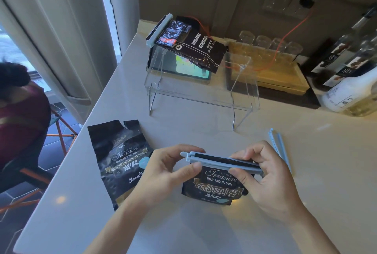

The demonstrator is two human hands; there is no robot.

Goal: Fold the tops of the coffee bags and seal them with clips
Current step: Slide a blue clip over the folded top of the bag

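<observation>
A black Blue Mountain coffee bag [216, 186] stands in front of me with its top folded. A long light-blue clip [222, 162] lies across that fold. My left hand [163, 176] pinches the clip's left end, and my right hand [267, 178] grips its right end. A second black coffee bag [118, 158] lies flat to the left, its top torn and unfolded. A spare light-blue clip [280, 147] rests on the counter to the right. At the back, a dark coffee bag [195, 48] with a clip [159, 29] on its top leans on a clear stand.
A clear acrylic stand [195, 94] sits mid-counter over a tablet [191, 70]. Behind it are a wooden tray [275, 74] with glasses and bottles [350, 70] at the right. A person in dark red [18, 115] sits at the left, past the counter edge.
</observation>
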